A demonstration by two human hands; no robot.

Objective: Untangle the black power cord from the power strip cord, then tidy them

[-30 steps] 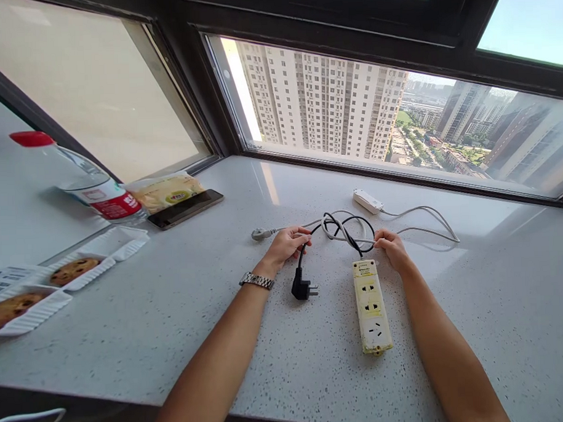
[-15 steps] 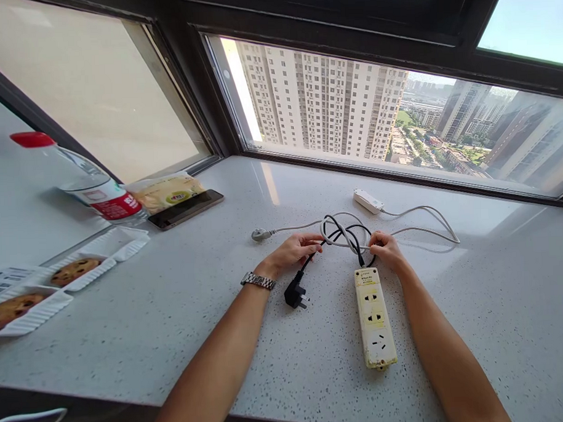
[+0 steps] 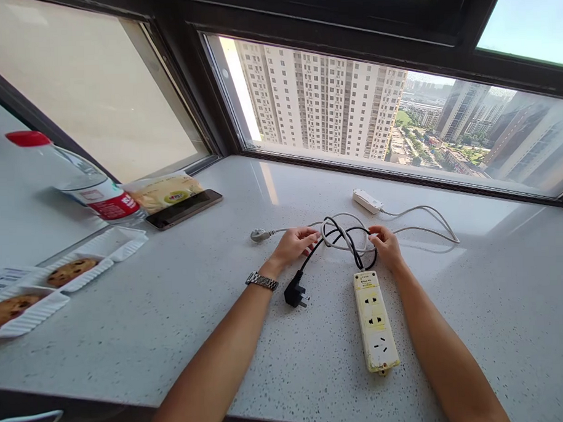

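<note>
A black cord (image 3: 309, 257) and a grey-white cord (image 3: 345, 216) lie twisted together in loops on the speckled counter. My left hand (image 3: 297, 245) is closed at the left side of the tangle, its fingertips on the black cord above the black three-pin plug (image 3: 295, 290). On the opposite side, my right hand (image 3: 387, 247) pinches the black loop, which runs down to a worn cream power strip (image 3: 376, 321). The grey-white cord ends in a pale plug (image 3: 260, 235) at left. A small white power strip (image 3: 367, 201) sits behind, near the window.
Left of me lie a phone (image 3: 184, 209), a tissue pack (image 3: 163, 189), a red-capped bottle (image 3: 84, 178) and a plastic tray (image 3: 120, 242) with cookies (image 3: 72, 272). The window frame (image 3: 400, 176) bounds the counter's back. A white cable (image 3: 28, 419) shows below the front edge.
My right hand has shifted slightly up along the black loop, which has opened wider above the cream strip. That strip has slid a little toward me. My left hand has barely moved.
</note>
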